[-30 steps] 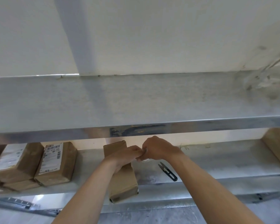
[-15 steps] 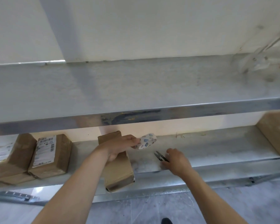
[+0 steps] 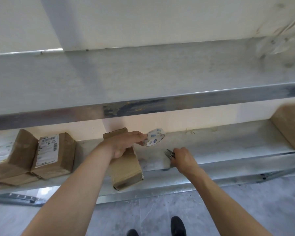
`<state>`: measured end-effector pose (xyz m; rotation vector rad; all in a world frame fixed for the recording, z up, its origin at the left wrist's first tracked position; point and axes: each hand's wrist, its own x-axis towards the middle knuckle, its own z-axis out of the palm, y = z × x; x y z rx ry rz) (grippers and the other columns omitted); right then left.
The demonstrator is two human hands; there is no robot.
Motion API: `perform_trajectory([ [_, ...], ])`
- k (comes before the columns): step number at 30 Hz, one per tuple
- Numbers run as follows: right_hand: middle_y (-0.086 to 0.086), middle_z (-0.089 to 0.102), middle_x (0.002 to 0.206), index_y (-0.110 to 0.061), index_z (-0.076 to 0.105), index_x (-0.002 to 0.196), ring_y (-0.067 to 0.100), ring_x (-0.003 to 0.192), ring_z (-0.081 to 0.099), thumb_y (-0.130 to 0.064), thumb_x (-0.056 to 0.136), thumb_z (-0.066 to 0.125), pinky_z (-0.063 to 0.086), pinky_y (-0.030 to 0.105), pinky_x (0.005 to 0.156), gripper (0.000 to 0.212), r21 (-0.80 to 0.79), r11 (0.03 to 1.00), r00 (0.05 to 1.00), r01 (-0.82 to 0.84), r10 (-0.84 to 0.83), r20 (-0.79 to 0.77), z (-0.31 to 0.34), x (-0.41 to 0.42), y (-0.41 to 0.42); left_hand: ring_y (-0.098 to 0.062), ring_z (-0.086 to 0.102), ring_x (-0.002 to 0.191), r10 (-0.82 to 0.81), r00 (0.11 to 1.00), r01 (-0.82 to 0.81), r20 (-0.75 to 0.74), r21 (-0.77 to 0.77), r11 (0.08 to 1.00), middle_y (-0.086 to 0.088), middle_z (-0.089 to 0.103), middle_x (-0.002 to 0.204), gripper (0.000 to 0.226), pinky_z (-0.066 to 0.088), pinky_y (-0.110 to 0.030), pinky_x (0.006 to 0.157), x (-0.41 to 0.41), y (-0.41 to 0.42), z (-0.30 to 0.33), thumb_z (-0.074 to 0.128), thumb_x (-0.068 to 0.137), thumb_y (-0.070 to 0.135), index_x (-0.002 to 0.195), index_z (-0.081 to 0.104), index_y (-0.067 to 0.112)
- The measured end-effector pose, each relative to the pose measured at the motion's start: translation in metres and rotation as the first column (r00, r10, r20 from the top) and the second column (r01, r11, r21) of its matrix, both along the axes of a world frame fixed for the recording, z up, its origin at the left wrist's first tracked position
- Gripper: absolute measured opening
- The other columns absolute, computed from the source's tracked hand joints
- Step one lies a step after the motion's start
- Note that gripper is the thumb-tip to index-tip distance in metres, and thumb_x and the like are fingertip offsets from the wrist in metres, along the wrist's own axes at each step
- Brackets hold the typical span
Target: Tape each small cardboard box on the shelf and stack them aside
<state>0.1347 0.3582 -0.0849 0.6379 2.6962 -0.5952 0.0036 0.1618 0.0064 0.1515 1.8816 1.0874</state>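
A long brown cardboard box (image 3: 126, 169) lies lengthwise on the lower metal shelf (image 3: 220, 147), its near end at the shelf's front edge. My left hand (image 3: 126, 143) hovers over the box's far half and pinches a white tape roll (image 3: 154, 137) with blue marks, held up to the right of the box. To the right, my right hand (image 3: 183, 158) is closed on small black thread snips (image 3: 169, 153), whose blades point left just above the shelf.
Several brown boxes (image 3: 54, 155) with white shipping labels are stacked at the shelf's left end. A larger cardboard box (image 3: 291, 125) stands at the far right. The upper shelf (image 3: 143, 77) overhangs the working space. My shoes show on the grey floor below.
My hands were together at the tape over the box. They parted: the left kept the roll, and the right went down to the shelf and closed on the snips.
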Motion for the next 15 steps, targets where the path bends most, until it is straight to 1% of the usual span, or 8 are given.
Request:
perform_trajectory([
  [2,0.011,0.055,0.085,-0.009,0.049,0.084,0.027,0.075,0.048,-0.021,0.099,0.052,0.031,0.032,0.052,0.019,-0.082,0.997,1.000,0.013,-0.013,0.005,0.004,0.007,-0.004,-0.008,0.042,0.090,-0.008,1.000,0.008,0.002,-0.016,1.000,0.000,0.066,0.116,0.038,0.031,-0.028,0.082,0.000,0.000,-0.001,0.054,0.101,0.044,0.120,0.062,0.012],
  [3,0.008,0.057,0.080,-0.011,0.049,0.081,0.026,0.073,0.049,-0.022,0.100,0.052,0.032,0.029,0.051,0.022,-0.141,0.990,1.000,0.015,-0.016,-0.004,0.007,0.011,-0.008,-0.009,0.041,0.089,-0.006,1.000,0.006,0.003,-0.016,1.000,0.001,0.066,0.113,0.035,0.030,-0.028,0.083,-0.001,0.000,-0.002,0.055,0.101,0.044,0.119,0.063,0.015],
  [5,0.004,0.061,0.076,-0.010,0.059,0.086,0.019,0.068,0.052,-0.022,0.100,0.054,0.037,0.027,0.054,0.019,-0.321,0.947,0.998,0.019,-0.036,-0.049,0.014,0.020,-0.024,-0.011,0.041,0.089,0.000,1.000,0.000,-0.005,-0.015,1.000,0.002,0.067,0.110,0.033,0.028,-0.030,0.086,-0.001,-0.001,-0.003,0.056,0.100,0.045,0.116,0.064,0.017],
  [7,0.001,0.054,0.069,-0.006,0.063,0.088,0.016,0.063,0.045,-0.019,0.100,0.055,0.039,0.030,0.060,0.020,-0.559,0.828,0.989,0.055,-0.121,-0.083,0.023,0.027,-0.046,-0.012,0.041,0.090,-0.012,1.000,0.012,-0.009,-0.008,1.000,0.002,0.067,0.111,0.028,0.026,-0.030,0.089,-0.002,-0.001,-0.004,0.056,0.100,0.045,0.108,0.065,0.020],
  [10,0.005,0.036,0.071,-0.007,0.054,0.081,0.018,0.065,0.031,-0.014,0.103,0.050,0.031,0.030,0.052,0.024,-0.848,0.513,0.953,0.136,-0.303,-0.030,0.037,0.028,-0.071,-0.014,0.044,0.095,-0.014,1.000,0.014,0.011,0.003,1.000,0.002,0.068,0.111,0.027,0.031,-0.030,0.086,-0.003,-0.003,-0.005,0.058,0.099,0.046,0.106,0.065,0.022],
  [11,0.006,0.034,0.073,-0.008,0.052,0.080,0.017,0.063,0.028,-0.013,0.104,0.049,0.027,0.029,0.051,0.024,-0.890,0.432,0.941,0.146,-0.338,-0.010,0.041,0.025,-0.077,-0.015,0.044,0.097,-0.014,1.000,0.014,0.020,0.005,1.000,0.001,0.068,0.111,0.027,0.031,-0.030,0.086,-0.003,-0.003,-0.005,0.058,0.099,0.047,0.106,0.065,0.022],
  [12,0.006,0.034,0.073,-0.009,0.050,0.079,0.016,0.062,0.028,-0.013,0.105,0.048,0.026,0.028,0.051,0.026,-0.907,0.392,0.934,0.155,-0.358,0.004,0.044,0.021,-0.082,-0.015,0.043,0.097,-0.009,1.000,0.009,0.029,0.004,1.000,0.001,0.068,0.112,0.027,0.032,-0.030,0.086,-0.004,-0.004,-0.005,0.059,0.098,0.047,0.107,0.065,0.022],
  [15,0.004,0.040,0.069,-0.011,0.051,0.074,0.014,0.058,0.032,-0.015,0.105,0.047,0.029,0.026,0.050,0.032,-0.895,0.412,0.927,0.170,-0.375,0.004,0.049,0.011,-0.092,-0.016,0.042,0.098,-0.010,1.000,0.010,0.024,0.005,1.000,0.002,0.069,0.109,0.027,0.030,-0.032,0.089,-0.003,-0.004,-0.005,0.059,0.098,0.048,0.104,0.066,0.022],
])
